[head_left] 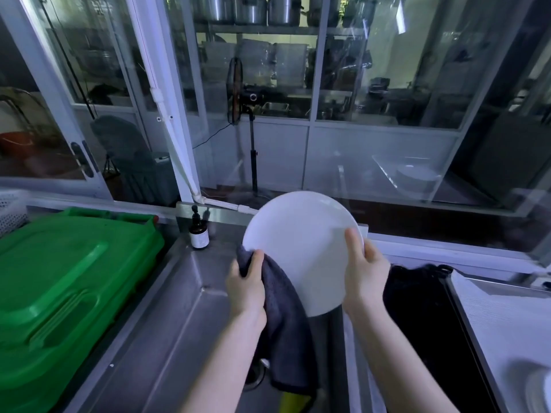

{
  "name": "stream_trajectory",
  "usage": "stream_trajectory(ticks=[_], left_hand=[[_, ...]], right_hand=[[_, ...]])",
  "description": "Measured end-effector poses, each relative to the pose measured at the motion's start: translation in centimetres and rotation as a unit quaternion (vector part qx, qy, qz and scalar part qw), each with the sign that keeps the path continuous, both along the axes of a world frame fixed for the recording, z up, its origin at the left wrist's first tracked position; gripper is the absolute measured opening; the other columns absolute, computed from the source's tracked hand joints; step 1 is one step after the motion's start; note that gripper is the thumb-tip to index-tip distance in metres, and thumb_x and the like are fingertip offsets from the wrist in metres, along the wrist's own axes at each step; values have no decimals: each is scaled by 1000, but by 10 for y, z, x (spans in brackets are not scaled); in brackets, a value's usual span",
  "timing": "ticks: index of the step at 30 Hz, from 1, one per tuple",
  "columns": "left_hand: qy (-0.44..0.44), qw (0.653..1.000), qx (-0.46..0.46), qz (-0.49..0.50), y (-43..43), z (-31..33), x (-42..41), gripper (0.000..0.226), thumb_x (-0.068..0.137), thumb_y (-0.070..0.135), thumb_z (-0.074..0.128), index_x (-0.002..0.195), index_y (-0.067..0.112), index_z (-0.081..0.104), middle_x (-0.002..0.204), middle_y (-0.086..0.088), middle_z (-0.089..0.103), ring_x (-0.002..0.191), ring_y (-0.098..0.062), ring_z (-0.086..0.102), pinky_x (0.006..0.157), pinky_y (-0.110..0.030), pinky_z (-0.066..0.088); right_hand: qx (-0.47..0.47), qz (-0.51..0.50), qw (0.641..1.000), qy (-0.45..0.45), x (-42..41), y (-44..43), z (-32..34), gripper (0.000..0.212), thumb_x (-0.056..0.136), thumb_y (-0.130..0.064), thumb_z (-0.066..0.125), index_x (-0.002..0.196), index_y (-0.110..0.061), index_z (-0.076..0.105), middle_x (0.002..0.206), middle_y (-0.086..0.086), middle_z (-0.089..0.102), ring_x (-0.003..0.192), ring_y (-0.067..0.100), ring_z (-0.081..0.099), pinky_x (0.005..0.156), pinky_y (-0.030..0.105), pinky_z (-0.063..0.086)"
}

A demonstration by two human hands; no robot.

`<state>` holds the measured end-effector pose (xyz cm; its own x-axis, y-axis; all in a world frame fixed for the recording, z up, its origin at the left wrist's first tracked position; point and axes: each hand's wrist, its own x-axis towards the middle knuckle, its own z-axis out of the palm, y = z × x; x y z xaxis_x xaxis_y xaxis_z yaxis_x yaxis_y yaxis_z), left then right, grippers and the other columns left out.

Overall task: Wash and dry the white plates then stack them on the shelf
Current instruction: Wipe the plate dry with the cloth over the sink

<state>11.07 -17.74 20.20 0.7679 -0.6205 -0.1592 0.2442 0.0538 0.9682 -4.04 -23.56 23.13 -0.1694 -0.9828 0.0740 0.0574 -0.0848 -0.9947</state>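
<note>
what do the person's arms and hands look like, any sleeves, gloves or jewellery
Both arms are bare from the frame's lower edge to the wrist, with no sleeves in view. The left hand and right hand wear no gloves. No rings, watch or bracelets show on what is visible.

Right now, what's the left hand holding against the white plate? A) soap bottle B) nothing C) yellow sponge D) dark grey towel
D: the left hand grips a dark grey towel at the left edge of the white plate, while the right hand holds the opposite rim above the steel sink.
</note>
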Motion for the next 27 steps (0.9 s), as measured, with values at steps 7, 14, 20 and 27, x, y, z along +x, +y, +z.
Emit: stream_trajectory(ticks=[7,14,20,27], left_hand=[[-141,988,-14,-69,-5,11,23,26,87,31,70,84,7,60,84,-8,70,78,-12,62,76,-25,50],[-426,841,-24,-334,-15,56,43,21,84,30,75,103,36,69,89,24,69,90,10,59,82,-11,41],[-364,898,-14,-247,-4,27,50,8,87,28,72,94,25,68,84,15,73,82,4,64,75,-15,47],[-26,998,-3,-48,5,-19,31,9,88,38,68,89,30,70,89,7,75,90,-11,70,84,-34,54]], right_hand=[[2,282,957,61,-43,-22,0,37,80,-48,72,112,-31,70,107,-2,76,96,18,72,75,33,55],[-167,333,863,343,-26,-32,37,36,81,-58,68,70,-24,63,61,-15,54,59,1,47,58,19,36],[-179,248,906,294,-14,-19,32,58,90,-41,68,55,-20,26,57,-9,22,54,7,20,49,24,16],[35,41,998,-23,12,18,-12,48,96,-39,61,67,-6,42,66,5,41,63,15,39,54,29,31]])
